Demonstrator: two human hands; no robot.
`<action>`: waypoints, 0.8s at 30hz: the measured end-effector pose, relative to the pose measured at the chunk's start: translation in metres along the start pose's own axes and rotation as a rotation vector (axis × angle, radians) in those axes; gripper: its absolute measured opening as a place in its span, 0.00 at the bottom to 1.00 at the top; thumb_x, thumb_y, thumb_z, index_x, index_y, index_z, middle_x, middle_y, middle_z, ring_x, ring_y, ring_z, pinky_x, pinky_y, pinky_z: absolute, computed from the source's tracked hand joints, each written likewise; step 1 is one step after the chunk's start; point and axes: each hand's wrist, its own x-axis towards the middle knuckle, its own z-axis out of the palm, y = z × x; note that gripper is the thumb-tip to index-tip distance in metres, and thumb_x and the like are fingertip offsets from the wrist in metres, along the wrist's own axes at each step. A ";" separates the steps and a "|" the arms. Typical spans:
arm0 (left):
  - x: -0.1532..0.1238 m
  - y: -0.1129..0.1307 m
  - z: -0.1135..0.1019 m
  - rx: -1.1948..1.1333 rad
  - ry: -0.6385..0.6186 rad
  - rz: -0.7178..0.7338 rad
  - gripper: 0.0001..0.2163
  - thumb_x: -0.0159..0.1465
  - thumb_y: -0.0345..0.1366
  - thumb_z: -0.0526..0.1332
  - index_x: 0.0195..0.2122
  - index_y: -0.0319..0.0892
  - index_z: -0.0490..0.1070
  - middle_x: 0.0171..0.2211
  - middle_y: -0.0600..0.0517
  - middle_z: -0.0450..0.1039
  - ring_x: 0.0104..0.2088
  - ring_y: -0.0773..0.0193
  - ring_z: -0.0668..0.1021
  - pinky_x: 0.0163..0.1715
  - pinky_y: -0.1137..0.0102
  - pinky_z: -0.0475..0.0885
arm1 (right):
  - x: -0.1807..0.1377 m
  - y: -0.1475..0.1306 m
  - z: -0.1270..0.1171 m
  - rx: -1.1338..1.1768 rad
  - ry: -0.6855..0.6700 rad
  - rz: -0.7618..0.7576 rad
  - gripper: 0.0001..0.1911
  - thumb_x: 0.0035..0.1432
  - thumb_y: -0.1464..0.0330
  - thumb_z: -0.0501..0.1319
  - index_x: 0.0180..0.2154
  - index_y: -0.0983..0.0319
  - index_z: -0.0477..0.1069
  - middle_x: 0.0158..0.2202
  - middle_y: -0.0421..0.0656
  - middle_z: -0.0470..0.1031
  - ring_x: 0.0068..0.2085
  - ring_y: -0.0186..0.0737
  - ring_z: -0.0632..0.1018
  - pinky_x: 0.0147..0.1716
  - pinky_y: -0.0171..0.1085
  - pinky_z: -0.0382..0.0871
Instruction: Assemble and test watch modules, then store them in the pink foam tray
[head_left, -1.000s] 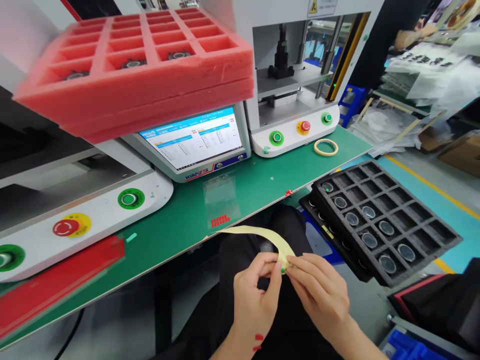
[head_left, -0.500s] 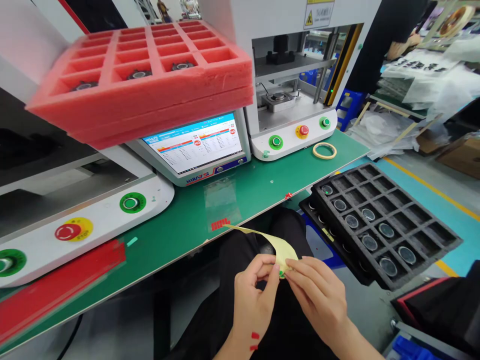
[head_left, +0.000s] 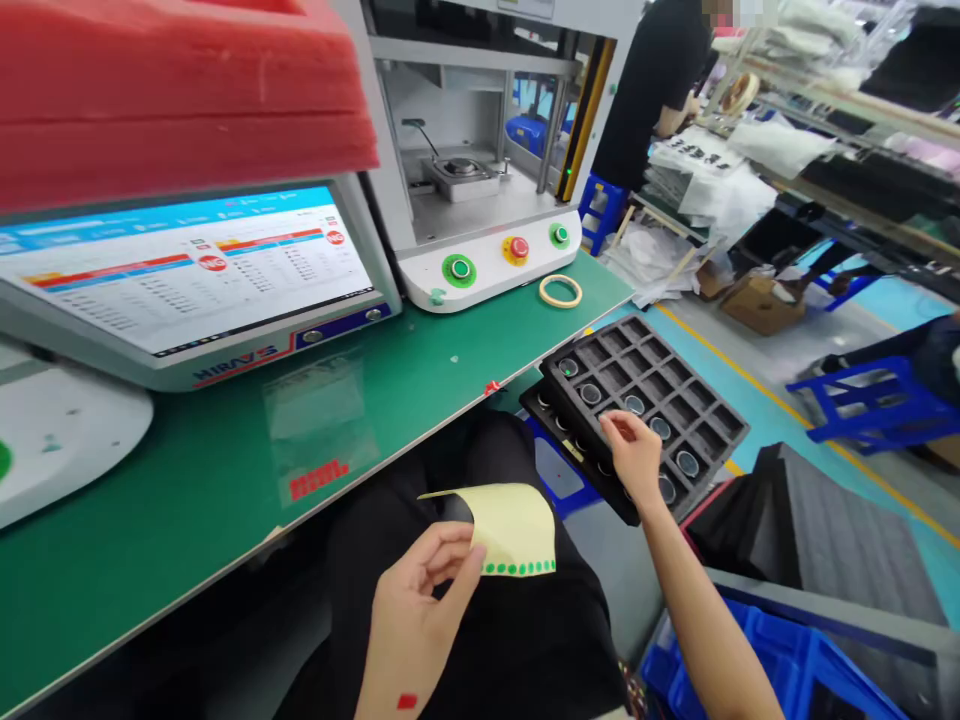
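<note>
My left hand (head_left: 427,600) pinches the edge of a pale yellow sticker sheet (head_left: 514,525) above my lap. A row of small green dot stickers runs along the sheet's lower edge, and its upper part curls. Over the black foam tray (head_left: 705,385) is my right hand (head_left: 634,450), thumb and fingers pinched together; anything between them is too small to make out. Round glass-topped parts sit in several of the tray's pockets, one of them a round part (head_left: 568,368) with a green dot at the corner. The hand partly covers the pockets beneath it.
A green bench (head_left: 420,365) bears a monitor (head_left: 202,270), a press machine (head_left: 480,240), a tape ring (head_left: 560,291) and red stickers (head_left: 319,480) on a clear bag. Red foam (head_left: 187,110) overhangs the monitor. A blue crate (head_left: 757,660) stands lower right; a person (head_left: 645,90) is beyond.
My right hand has left the sticker sheet and moved right, over the black tray. My left hand keeps the sheet, which now shows its green dots. The view has swung right.
</note>
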 end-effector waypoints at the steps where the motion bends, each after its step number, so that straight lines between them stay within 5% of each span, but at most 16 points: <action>1: 0.001 -0.002 0.001 0.008 -0.015 -0.003 0.10 0.55 0.41 0.67 0.32 0.40 0.74 0.23 0.54 0.77 0.26 0.66 0.79 0.30 0.79 0.73 | 0.015 0.017 -0.001 -0.014 -0.032 0.076 0.11 0.62 0.63 0.62 0.31 0.64 0.72 0.27 0.39 0.75 0.29 0.35 0.76 0.32 0.38 0.75; 5: 0.006 -0.005 0.003 0.061 -0.048 -0.020 0.12 0.54 0.44 0.67 0.31 0.40 0.75 0.23 0.53 0.77 0.26 0.64 0.79 0.30 0.77 0.75 | 0.055 0.061 0.004 -0.032 -0.191 0.320 0.12 0.65 0.62 0.59 0.42 0.66 0.71 0.36 0.41 0.75 0.32 0.33 0.77 0.32 0.36 0.75; 12: 0.014 -0.002 0.009 0.028 -0.010 -0.156 0.13 0.52 0.47 0.67 0.25 0.41 0.75 0.18 0.54 0.74 0.24 0.61 0.80 0.28 0.75 0.77 | 0.076 0.075 0.023 -0.104 -0.307 0.504 0.13 0.65 0.63 0.60 0.45 0.65 0.70 0.39 0.42 0.75 0.34 0.34 0.77 0.32 0.36 0.76; 20: 0.021 0.000 0.015 0.100 0.008 -0.110 0.13 0.55 0.45 0.65 0.22 0.41 0.74 0.15 0.55 0.70 0.21 0.66 0.76 0.25 0.77 0.72 | 0.080 0.069 0.027 -0.193 -0.224 0.510 0.11 0.65 0.63 0.60 0.42 0.65 0.71 0.37 0.41 0.75 0.32 0.32 0.76 0.30 0.34 0.74; 24: 0.016 0.004 0.017 0.096 0.035 -0.074 0.13 0.56 0.44 0.64 0.21 0.41 0.74 0.14 0.56 0.70 0.20 0.67 0.74 0.23 0.78 0.71 | 0.071 0.043 0.025 -0.144 -0.162 0.384 0.10 0.64 0.64 0.61 0.38 0.66 0.70 0.28 0.37 0.72 0.24 0.29 0.73 0.25 0.31 0.71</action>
